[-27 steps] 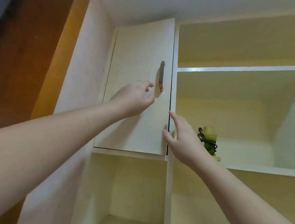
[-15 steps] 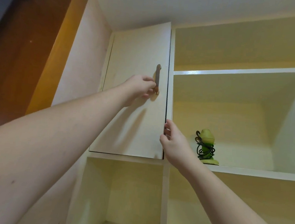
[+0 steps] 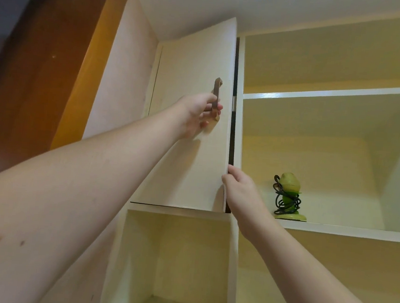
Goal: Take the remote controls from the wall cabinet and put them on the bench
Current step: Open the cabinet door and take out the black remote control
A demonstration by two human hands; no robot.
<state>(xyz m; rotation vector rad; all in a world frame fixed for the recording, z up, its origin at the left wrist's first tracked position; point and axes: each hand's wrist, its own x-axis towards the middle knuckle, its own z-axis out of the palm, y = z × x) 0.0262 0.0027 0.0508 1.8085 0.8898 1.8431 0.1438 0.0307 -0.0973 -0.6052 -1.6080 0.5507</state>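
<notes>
Both grips are up at the wall cabinet door [image 3: 188, 135]: the left hand [image 3: 198, 112] has its fingers curled round the brown pull handle [image 3: 216, 98], while the right hand [image 3: 238, 191] pinches the door's free edge low down, thumb on the front face and fingers tucked behind it. That edge stands slightly off the white frame post [image 3: 238, 130] at its 3 o'clock, leaving a thin dark gap running nearly the full height of the door; nothing inside can be made out through it, so the remote controls are out of sight and I cannot tell where they lie. No brand, label or writing can be read on the door, the handle or the shelving. At 3 o'clock from the right hand, on the open shelf [image 3: 356, 231], stands a small green figure [image 3: 289, 183] with a dark cord [image 3: 286, 201] wound round it, near the hand but apart from it. Below the door, at 6 o'clock, an open cubby [image 3: 184, 258] shows bare pale walls. Toward 9 o'clock the door sits close to the side wall [image 3: 128, 72], and beyond that runs a brown wooden door frame [image 3: 44, 65]. Above, at 12 o'clock, the ceiling [image 3: 231, 4] comes down close to the door's top corner.
</notes>
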